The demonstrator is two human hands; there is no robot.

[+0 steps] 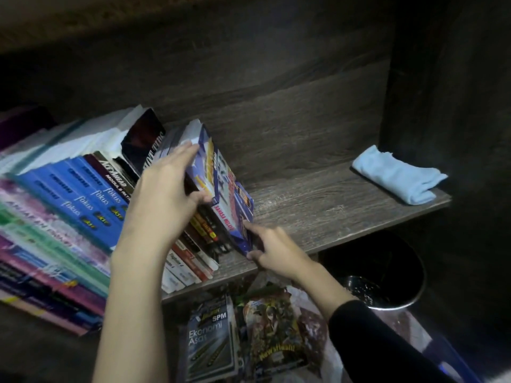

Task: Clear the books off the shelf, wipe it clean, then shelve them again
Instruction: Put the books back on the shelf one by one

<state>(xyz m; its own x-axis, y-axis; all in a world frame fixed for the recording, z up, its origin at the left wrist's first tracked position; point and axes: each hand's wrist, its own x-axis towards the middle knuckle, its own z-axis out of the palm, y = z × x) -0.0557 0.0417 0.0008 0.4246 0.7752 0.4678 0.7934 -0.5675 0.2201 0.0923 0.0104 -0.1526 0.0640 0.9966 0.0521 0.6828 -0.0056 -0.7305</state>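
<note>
Blue book point(221, 186) leans at the right end of the row point(83, 189) on the shelf point(318, 211), left hand point(163, 197) gripping its top, right hand point(273, 250) pinching its lower corner, cloth point(398, 178) well right of the row; reshelving appears under way, next pushing it upright.

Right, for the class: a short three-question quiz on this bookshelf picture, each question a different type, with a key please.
1. True or false: the light blue cloth lies on the shelf, apart from the row of books.
2. Which book do the left hand and the right hand hold?
A) the Ekonomi Asas book
B) the blue book at the row's right end
C) a Fokus book
3. Fill in: below the shelf's right end stands a black ____.

Key:
1. True
2. B
3. bin
</note>
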